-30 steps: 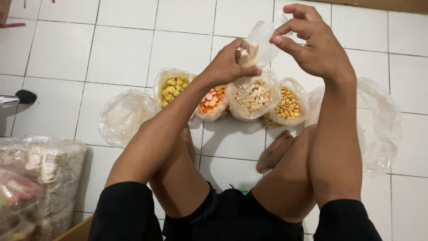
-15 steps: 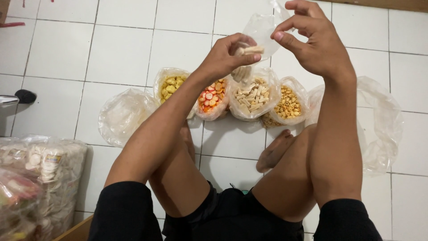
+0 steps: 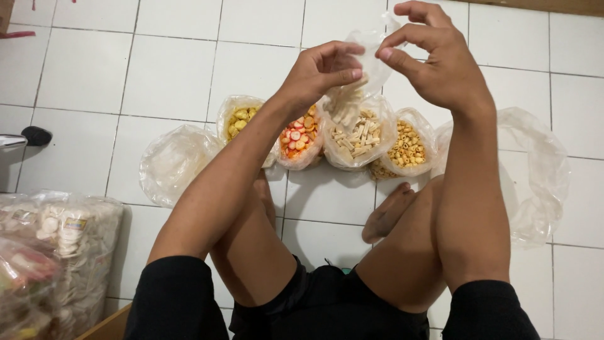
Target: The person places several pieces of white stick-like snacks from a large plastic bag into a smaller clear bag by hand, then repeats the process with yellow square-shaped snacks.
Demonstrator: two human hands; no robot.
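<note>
Both my hands hold up a small clear plastic bag (image 3: 352, 94) with beige stick snacks in its bottom. My left hand (image 3: 318, 72) pinches the bag's left edge, thumb against fingers. My right hand (image 3: 434, 53) pinches the right edge of its mouth. The small bag hangs just above an open bag of beige stick snacks (image 3: 357, 138) on the tiled floor. Beside that bag stand a bag of red and orange snacks (image 3: 297, 140), a bag of yellow snacks (image 3: 242, 119) and a bag of ring-shaped snacks (image 3: 408, 148).
A large clear bag (image 3: 171, 162) lies at the left and another large clear bag (image 3: 535, 176) at the right. My bare legs and foot (image 3: 385, 214) are folded in front. Packed snack bags (image 3: 50, 252) pile up at the lower left. A dark object (image 3: 36, 135) lies by the left edge.
My left hand let the stick snacks drop into the small bag and now pinches the bag's edge. The snacks sit lower inside the bag. My right hand hardly moved.
</note>
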